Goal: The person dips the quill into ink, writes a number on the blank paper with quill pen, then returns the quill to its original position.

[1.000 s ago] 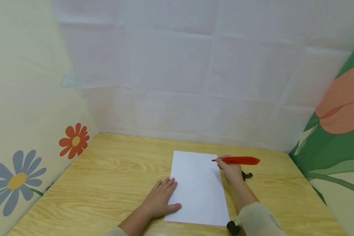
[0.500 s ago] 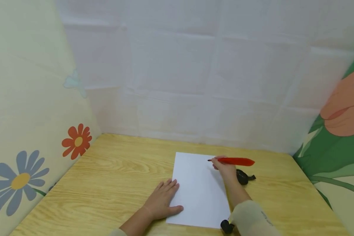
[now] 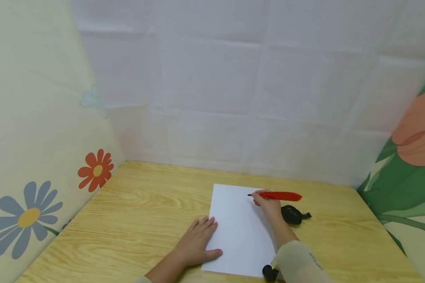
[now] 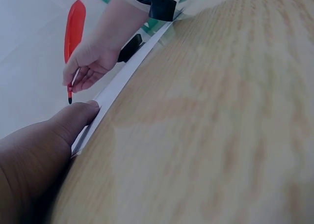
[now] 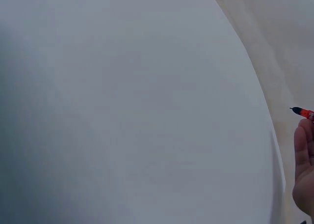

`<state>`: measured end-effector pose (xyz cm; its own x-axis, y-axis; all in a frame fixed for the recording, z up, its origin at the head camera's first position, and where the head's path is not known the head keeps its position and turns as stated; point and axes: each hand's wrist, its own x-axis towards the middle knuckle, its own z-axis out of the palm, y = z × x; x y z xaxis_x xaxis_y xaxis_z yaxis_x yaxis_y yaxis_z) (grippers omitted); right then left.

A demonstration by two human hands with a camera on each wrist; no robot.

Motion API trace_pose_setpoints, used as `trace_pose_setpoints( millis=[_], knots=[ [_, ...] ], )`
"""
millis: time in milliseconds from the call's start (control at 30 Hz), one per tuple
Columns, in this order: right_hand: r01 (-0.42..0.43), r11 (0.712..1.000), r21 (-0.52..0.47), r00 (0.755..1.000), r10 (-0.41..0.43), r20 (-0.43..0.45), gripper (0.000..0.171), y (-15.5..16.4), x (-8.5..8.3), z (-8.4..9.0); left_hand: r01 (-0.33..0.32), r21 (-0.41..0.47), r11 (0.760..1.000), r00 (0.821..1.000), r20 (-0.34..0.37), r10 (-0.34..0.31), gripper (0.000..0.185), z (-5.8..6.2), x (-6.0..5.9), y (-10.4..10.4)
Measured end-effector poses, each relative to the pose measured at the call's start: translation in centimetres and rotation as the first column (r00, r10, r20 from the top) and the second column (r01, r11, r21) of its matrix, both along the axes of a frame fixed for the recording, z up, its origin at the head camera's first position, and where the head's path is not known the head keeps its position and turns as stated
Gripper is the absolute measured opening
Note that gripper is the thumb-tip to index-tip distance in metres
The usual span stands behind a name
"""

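A blank white sheet of paper (image 3: 239,228) lies on the wooden table (image 3: 138,212). My left hand (image 3: 198,241) lies flat on the table, fingers straight, thumb pressing the sheet's left edge (image 4: 98,108). My right hand (image 3: 265,204) grips a red feather-shaped pen (image 3: 278,195) over the sheet's upper right part, the dark tip (image 4: 70,100) pointing left just above the paper. In the right wrist view, the pen tip (image 5: 299,111) shows beside a fingertip (image 5: 304,155) over the white sheet (image 5: 137,111).
A small black object (image 3: 293,214) sits on the table just right of the sheet. White cloth walls stand behind, flower-patterned panels (image 3: 32,157) at left and right. A black wrist strap clip (image 3: 269,272) sits by my right sleeve.
My right hand has moved the pen a little leftward over the sheet's top. The left hand stays flat in place. The head view has shifted slightly.
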<state>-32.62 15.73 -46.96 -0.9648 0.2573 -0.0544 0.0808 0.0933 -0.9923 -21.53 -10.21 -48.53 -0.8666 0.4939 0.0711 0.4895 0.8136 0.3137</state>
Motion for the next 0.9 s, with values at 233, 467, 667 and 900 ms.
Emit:
trace_pose_setpoints(
  millis=[233,467,667,900],
  knots=[
    [0.021,0.998,0.059,0.998,-0.025,0.058,0.031,0.1,-0.1,-0.03,-0.001,-0.007,1.0,1.0,-0.004,0.001,0.084,-0.12,-0.04,0.03],
    [0.035,0.999,0.036,0.994,-0.038,0.102,0.033,0.14,-0.45,-0.35,-0.005,-0.015,1.0,1.0,0.003,0.005,0.084,-0.14,-0.04,0.01],
    [0.052,0.997,0.058,0.989,-0.059,0.135,0.034,0.04,-0.52,-0.36,-0.007,-0.016,1.0,1.0,0.003,0.007,0.084,-0.1,-0.01,0.04],
    [0.047,0.995,0.086,0.986,-0.06,0.156,0.035,-0.07,-0.55,-0.38,-0.007,-0.01,1.0,1.0,0.011,0.007,0.084,-0.05,0.04,0.08]
  ],
)
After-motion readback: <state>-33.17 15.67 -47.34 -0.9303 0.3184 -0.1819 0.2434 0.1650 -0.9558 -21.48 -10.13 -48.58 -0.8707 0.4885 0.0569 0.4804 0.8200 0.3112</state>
